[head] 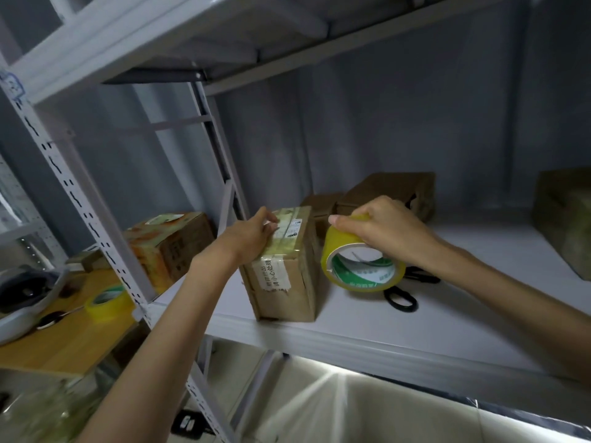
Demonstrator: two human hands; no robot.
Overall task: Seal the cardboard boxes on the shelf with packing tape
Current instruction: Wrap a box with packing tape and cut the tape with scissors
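Two hands work at a cardboard box (281, 266) on a white shelf (367, 327).
Left hand (252, 233) presses its fingers on the box's taped top; right hand (383, 227) grips a yellow tape roll (361, 260) just beside the box, black scissors (403, 292) behind it.

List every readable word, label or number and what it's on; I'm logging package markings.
"请小心处理": on the white label on the front of the cardboard box that the left hand touches; the line above it is too blurred.
White sticker on the box top: print too small to read.
Green and white print inside the tape roll held by the right hand: blurred.
Orange box on the left: print unreadable.
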